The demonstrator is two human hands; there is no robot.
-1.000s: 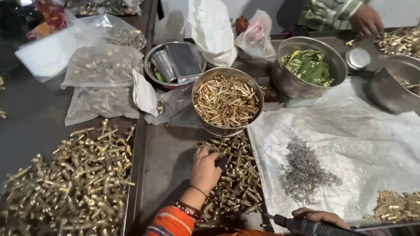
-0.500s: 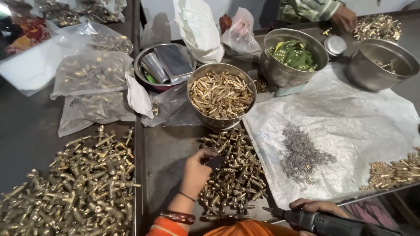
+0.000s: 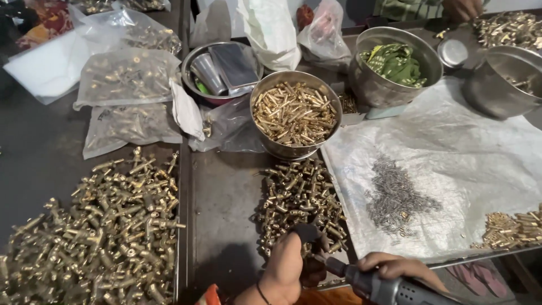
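2 hands meet at the bottom edge: the left hand (image 3: 284,271) pinches a small dark fitting (image 3: 307,232) over the brass pile (image 3: 299,203), touching the tip of the grey power tool (image 3: 384,288) clenched in the right hand (image 3: 395,266).

Brass and steel all over our bench, plus a lot of crinkly plastic.

We've got shiny yellow brass fittings (image 3: 299,206) heaped on a dull, dark metal tray (image 3: 226,203), and the bigger pile of brass parts (image 3: 99,226) on the left looks a bit more tarnished. The steel bowl (image 3: 295,116) is smooth and glossy, full of bright brass pins. The white sheet (image 3: 451,164) looks like woven plastic, matt and wrinkled, with grey metal shavings (image 3: 395,195) on it. The clear bags (image 3: 127,76) are thin glossy plastic. Our right hand (image 3: 398,266) grips a grey power tool (image 3: 389,288) with a matt finish, metal or plastic we can't tell.
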